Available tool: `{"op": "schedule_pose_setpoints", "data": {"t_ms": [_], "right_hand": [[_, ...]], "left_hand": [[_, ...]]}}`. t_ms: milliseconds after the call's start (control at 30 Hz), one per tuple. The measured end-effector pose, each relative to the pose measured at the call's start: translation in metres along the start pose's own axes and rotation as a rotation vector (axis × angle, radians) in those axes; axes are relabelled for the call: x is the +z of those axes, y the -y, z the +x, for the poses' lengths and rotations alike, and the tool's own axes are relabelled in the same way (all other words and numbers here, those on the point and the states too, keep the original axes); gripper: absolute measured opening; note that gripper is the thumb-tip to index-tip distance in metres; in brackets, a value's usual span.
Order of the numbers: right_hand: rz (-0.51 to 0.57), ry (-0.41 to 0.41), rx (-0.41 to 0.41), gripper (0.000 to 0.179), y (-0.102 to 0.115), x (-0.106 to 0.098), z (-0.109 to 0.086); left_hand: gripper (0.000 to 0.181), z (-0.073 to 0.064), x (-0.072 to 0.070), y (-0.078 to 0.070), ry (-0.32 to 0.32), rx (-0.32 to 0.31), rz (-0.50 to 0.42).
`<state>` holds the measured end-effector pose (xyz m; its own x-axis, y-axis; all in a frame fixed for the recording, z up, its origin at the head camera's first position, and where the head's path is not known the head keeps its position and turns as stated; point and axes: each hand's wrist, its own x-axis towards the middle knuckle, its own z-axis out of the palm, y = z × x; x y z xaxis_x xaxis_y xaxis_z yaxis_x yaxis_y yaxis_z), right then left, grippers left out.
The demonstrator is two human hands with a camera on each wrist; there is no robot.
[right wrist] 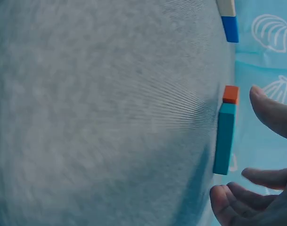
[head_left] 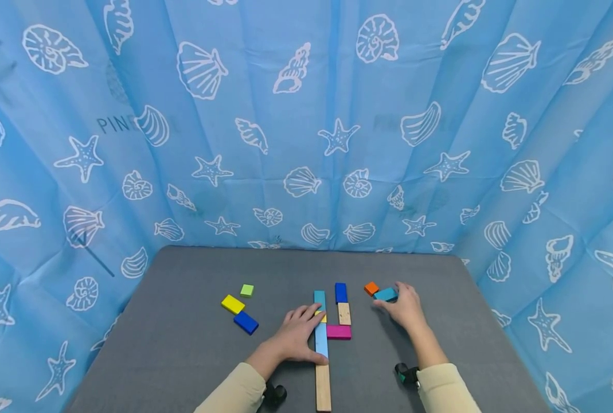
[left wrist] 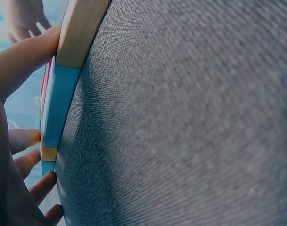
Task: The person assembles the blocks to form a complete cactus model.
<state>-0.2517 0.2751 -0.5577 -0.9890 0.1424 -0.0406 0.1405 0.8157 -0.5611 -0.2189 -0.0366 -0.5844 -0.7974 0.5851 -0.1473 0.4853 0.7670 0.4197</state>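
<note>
My left hand (head_left: 292, 339) spreads over a straight column of flat blocks. Its thumb touches where a long light blue block (head_left: 321, 339) meets a plain wooden block (head_left: 323, 389). The fingertips lie by a small yellow block (head_left: 323, 316), with a turquoise block (head_left: 319, 296) beyond it at the far end. Over on the right, my right hand (head_left: 409, 310) hovers around another turquoise block (right wrist: 225, 139), which lies against a small orange block (right wrist: 231, 94). In the right wrist view, thumb and fingers are spread wide and stand apart from that block.
Right of the column, a magenta block (head_left: 339, 332), a wooden block (head_left: 344, 314) and a dark blue block (head_left: 341, 292) form a branch. Left lie a lime block (head_left: 246, 291), a yellow block (head_left: 232, 304) and a blue block (head_left: 246, 322). A shell-patterned curtain (head_left: 285, 143) surrounds the grey table (head_left: 182, 344).
</note>
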Motion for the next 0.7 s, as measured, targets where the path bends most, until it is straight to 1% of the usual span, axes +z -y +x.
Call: {"op": "schedule_pose_setpoints", "data": {"t_ms": [133, 200, 433, 700], "right_hand": [[0.002, 0.016, 0.035, 0.091, -0.0012, 0.0035, 0.0009], [0.007, 0.023, 0.042, 0.089, -0.0014, 0.0046, 0.0015], [-0.018, 0.037, 0.035, 0.075, -0.0036, 0.005, 0.0043], [-0.05, 0.048, 0.043, 0.071, 0.0011, 0.0052, 0.0091]], "left_hand": [[0.109, 0.0007, 0.0007, 0.0004, 0.004, -0.003, 0.001], [0.109, 0.0008, 0.0007, 0.0008, 0.005, -0.002, 0.0], [0.109, 0.001, 0.003, 0.0003, 0.014, 0.006, -0.007], [0.108, -0.001, 0.0029, 0.0011, 0.002, -0.002, -0.018]]}}
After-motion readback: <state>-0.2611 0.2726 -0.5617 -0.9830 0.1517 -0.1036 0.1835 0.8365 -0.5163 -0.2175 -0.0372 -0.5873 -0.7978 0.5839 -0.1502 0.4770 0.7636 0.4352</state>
